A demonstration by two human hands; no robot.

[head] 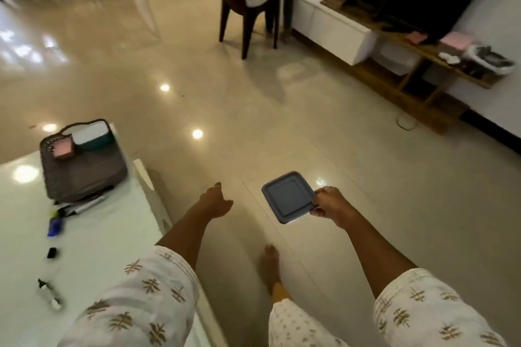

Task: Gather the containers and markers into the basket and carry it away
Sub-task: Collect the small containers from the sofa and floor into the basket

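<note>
My right hand [331, 204] grips a flat square grey-blue container [287, 196] by its right edge, out over the floor. My left hand [215, 200] hangs in the air to its left, holding nothing, fingers loosely curled. On the white table [112, 234] at the left stands a dark woven basket [84, 172] with a handle. Inside it lie a small pink container [63, 148] and a white container with a teal base [91, 134]. Markers [84, 205] lie just in front of the basket, and a blue marker [55, 227] lies nearer me. The picture is motion-blurred.
A small black cap [52, 252] and a clear pen-like item [50, 293] rest on the table's near part. A dark wooden chair [251, 0] stands ahead. A low white and wood TV unit [394, 45] runs along the right wall. My bare foot [270, 265] is on the glossy floor.
</note>
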